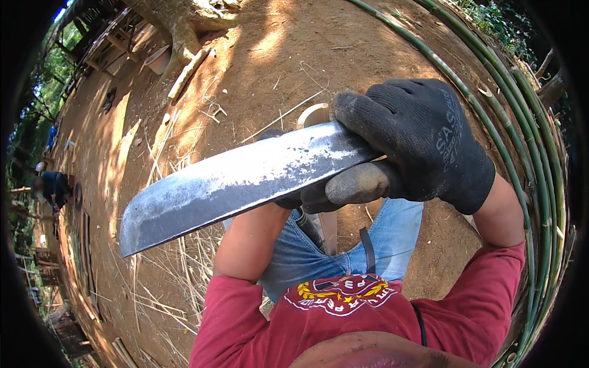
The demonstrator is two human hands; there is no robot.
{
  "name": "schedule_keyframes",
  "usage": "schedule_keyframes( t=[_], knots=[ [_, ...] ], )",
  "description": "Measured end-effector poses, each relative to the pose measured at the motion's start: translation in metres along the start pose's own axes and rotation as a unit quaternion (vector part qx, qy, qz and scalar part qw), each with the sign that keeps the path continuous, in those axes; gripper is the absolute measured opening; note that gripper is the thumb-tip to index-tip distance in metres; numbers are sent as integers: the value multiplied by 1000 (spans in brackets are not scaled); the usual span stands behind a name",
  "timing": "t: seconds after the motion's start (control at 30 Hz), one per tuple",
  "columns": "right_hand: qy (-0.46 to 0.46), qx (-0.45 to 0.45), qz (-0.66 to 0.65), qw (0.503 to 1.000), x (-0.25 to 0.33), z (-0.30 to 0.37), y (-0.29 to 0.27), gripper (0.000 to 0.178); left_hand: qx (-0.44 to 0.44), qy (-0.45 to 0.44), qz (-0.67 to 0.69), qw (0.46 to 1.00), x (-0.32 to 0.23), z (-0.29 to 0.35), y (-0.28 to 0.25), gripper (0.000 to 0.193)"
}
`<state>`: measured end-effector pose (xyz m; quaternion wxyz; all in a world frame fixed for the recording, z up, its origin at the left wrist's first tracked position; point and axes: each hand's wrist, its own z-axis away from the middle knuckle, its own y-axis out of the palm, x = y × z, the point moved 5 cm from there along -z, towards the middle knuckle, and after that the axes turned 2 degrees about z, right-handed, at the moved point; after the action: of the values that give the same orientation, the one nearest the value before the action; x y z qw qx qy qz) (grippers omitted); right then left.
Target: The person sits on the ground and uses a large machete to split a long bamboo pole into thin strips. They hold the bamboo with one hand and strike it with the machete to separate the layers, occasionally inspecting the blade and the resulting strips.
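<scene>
A broad machete [233,178] spans the middle of the view, its worn, shiny blade pointing to the left. At its right end my right hand [411,135], in a black knitted glove, is closed around it; the handle is hidden inside the grip. My left hand [288,201] is mostly behind the blade, with only bits of dark glove showing at its edges. A pale bamboo piece [329,230] runs down from behind the hands between my knees, its curved upper end showing above the blade. Whether my left fingers close on it is hidden.
Long green bamboo poles [518,98] curve along the right side. Thin bamboo strips [165,306] litter the brown dirt ground on the left. A tree trunk [181,37], a short log [189,73] and a bucket [158,60] are at the far left. Another person [54,189] is at the left edge.
</scene>
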<state>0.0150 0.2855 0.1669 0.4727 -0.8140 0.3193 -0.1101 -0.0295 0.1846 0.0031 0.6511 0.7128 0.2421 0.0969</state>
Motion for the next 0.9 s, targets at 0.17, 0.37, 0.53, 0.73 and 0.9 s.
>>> schedule_keyframes(
  t=[0.17,0.37,0.53,0.73,0.9],
  knots=[
    [12,14,-9,1000,1,-2,0,71,42,-9,-16,999,0,0,-1,50],
    [6,-12,-28,1000,2,-4,-2,70,55,-4,-10,998,4,-3,5,57],
    [9,-14,-39,999,0,0,-3,68,66,10,-27,997,4,-8,6,63],
    [32,8,-54,998,1,0,-3,65,97,85,-124,984,-4,-4,19,70],
    [114,51,27,992,-10,4,1,49,183,132,-226,948,-18,1,44,64]
  ],
)
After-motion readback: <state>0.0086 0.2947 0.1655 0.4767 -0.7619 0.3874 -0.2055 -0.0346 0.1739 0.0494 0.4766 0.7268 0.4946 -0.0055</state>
